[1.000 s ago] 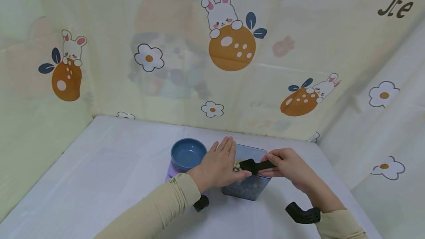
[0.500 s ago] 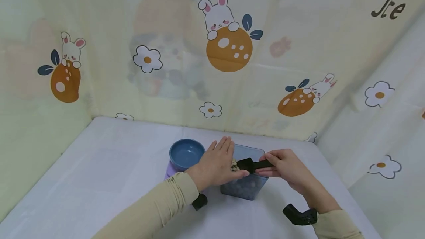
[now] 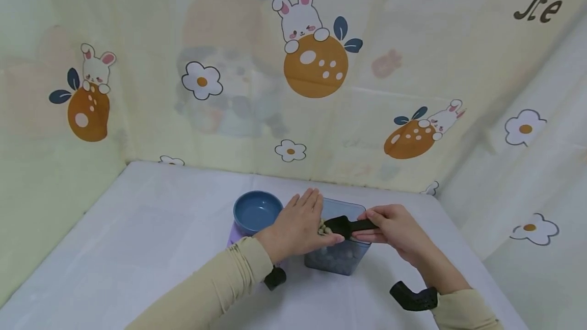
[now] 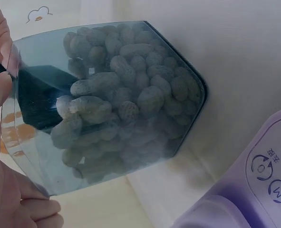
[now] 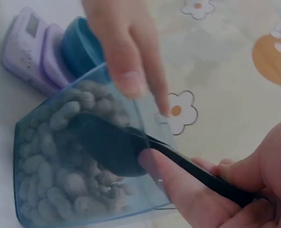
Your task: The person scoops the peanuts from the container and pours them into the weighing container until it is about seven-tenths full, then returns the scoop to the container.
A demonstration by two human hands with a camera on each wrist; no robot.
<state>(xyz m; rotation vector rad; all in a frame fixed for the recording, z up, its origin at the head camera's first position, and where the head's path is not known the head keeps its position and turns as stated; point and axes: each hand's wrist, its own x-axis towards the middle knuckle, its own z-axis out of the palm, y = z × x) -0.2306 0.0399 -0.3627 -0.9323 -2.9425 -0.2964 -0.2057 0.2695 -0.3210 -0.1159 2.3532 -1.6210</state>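
My right hand [image 3: 396, 227] grips the handle of a black scoop [image 3: 340, 226], whose blade reaches into a clear blue-tinted plastic bin [image 3: 337, 263]. Peanuts in their shells [image 5: 47, 183] fill much of the bin, and the blade [image 5: 109, 145] lies among them in the right wrist view. My left hand [image 3: 295, 225] rests on the bin's left side with straight fingers, its thumb stretched along the near rim. In the left wrist view, peanuts [image 4: 90, 109] show through the wall close to the scoop's edge.
Left of the bin, a blue bowl [image 3: 258, 213] sits on a purple kitchen scale [image 5: 21, 66], partly hidden behind my left hand. A white cloth [image 3: 151, 248] covers the table. Patterned curtains [image 3: 247, 116] stand close behind and at both sides.
Both hands keep nearly the same places on the bin and scoop. The scoop blade shifts slightly among the peanuts, and the whole view drifts a little.
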